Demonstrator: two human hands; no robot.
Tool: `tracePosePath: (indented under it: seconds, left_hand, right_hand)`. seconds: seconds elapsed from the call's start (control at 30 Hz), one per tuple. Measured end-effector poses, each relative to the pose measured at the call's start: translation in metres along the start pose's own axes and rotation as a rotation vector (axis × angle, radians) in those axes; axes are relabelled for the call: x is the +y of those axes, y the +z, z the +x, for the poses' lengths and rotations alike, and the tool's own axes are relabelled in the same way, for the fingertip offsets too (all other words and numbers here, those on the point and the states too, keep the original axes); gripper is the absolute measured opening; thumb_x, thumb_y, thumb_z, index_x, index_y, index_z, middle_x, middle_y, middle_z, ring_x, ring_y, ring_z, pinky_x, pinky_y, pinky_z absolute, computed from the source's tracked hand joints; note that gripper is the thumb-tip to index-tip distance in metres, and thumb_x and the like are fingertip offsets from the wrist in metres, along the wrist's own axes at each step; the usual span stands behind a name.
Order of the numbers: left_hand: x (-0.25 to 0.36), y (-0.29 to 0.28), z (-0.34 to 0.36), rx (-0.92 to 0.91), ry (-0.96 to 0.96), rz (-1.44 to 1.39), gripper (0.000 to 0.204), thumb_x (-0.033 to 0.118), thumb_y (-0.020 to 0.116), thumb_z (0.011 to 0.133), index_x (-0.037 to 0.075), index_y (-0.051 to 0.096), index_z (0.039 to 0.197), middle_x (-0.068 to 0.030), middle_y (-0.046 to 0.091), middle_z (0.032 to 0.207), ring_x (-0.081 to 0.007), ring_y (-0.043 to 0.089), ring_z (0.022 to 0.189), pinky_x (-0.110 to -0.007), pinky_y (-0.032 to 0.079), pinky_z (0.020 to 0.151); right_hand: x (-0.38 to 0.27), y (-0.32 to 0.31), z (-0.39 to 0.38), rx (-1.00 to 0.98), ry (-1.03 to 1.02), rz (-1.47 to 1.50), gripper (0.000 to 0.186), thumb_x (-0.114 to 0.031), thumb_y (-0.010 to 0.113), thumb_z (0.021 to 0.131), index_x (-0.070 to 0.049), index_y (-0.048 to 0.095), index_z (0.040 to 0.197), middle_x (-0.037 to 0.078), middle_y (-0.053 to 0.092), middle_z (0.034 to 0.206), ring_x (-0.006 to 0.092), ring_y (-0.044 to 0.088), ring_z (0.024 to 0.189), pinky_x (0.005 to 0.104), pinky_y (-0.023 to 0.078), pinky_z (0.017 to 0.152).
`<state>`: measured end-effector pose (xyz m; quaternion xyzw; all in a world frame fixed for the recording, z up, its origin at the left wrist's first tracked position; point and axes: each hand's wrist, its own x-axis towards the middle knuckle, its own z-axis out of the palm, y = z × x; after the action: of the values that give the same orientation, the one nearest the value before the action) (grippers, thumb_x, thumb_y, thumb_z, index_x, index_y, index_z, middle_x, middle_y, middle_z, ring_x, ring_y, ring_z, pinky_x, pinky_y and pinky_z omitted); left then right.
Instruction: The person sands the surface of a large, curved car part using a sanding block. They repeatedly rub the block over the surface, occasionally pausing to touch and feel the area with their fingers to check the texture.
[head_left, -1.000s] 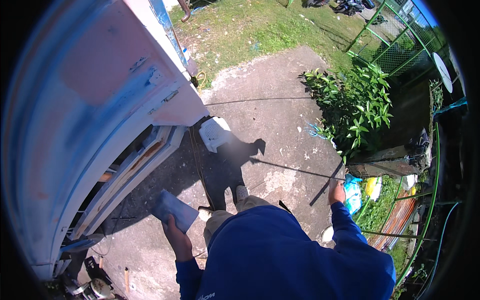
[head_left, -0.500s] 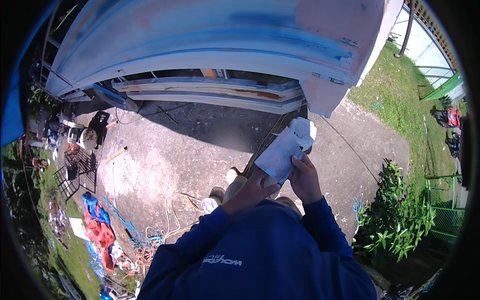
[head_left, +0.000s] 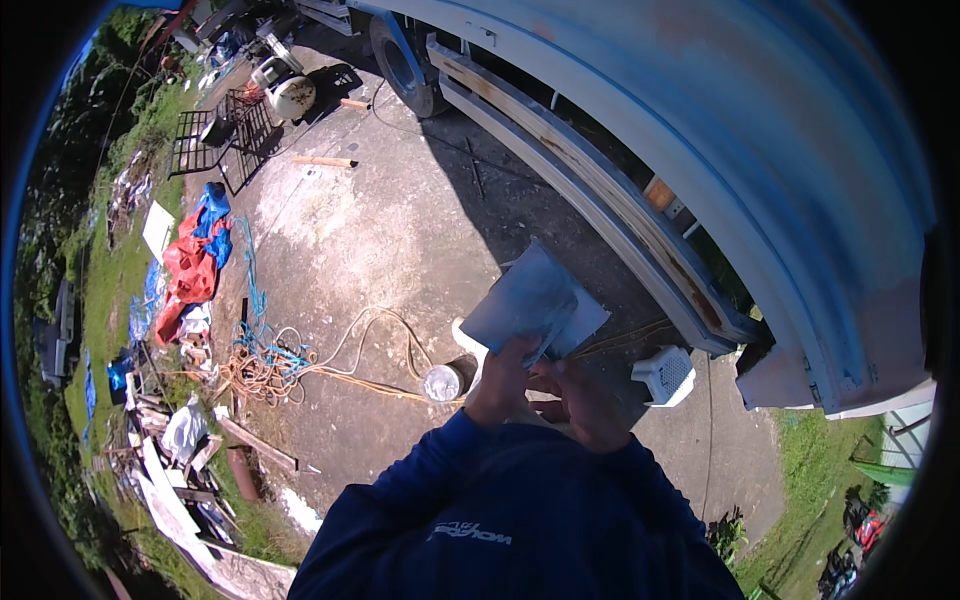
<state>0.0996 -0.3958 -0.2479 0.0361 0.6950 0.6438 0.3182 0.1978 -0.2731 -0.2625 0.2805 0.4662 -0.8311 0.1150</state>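
Note:
In front of my body I hold a thin grey sheet (head_left: 530, 300) that looks like sandpaper, with a paler part fanning out at its right side. The near edge of the sheet is gripped by my left hand (head_left: 503, 385), its thumb on top. Beside it, my right hand (head_left: 590, 405) is closed at the sheet's lower right, its fingers partly hidden. Both hands are close together. A round container with a whitish top (head_left: 441, 383) stands on the ground left of my left hand. Right of my right hand is a white perforated plastic stool (head_left: 665, 377).
A large blue and white vehicle body (head_left: 760, 160) spans the upper right, with long pale beams (head_left: 590, 190) under it and a tyre (head_left: 403, 65). Tangled rope (head_left: 280, 365), red and blue tarps (head_left: 190, 265) and scrap boards (head_left: 170, 490) lie left. The ground is concrete (head_left: 360, 240).
My view has swung left, so the vehicle now sits to the right. The sheet has turned and a paler part shows; my right hand has moved from its right edge down toward my left.

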Motion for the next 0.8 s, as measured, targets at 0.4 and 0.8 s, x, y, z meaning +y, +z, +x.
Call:
tracePosePath:
  seconds: [0.4, 0.8]
  left_hand:
    - [-0.007, -0.196, 0.175, 0.088, 0.028, -0.202, 0.031, 0.013, 0.057, 0.099, -0.002, 0.059, 0.126, -0.0084, 0.065, 0.120, -0.0179, 0.061, 0.111, -0.031, 0.048, 0.096]
    - [0.106, -0.295, 0.251, 0.233, 0.371, -0.284, 0.079, 0.002, 0.068, 0.091, 0.006, 0.024, 0.156, -0.0093, 0.054, 0.135, -0.0190, 0.054, 0.123, -0.036, 0.045, 0.107]
  right_hand:
    - [-0.106, 0.007, 0.229, 0.209, -0.320, 0.371, 0.044, -0.027, 0.060, 0.100, -0.007, 0.049, 0.137, 0.011, 0.061, 0.129, 0.0246, 0.061, 0.117, 0.0428, 0.054, 0.097]
    - [-0.209, 0.247, 0.393, -0.554, -0.903, -0.958, 0.046, 0.003, 0.056, 0.091, -0.002, 0.055, 0.136, 0.019, 0.056, 0.137, 0.0349, 0.056, 0.127, 0.0419, 0.046, 0.106]
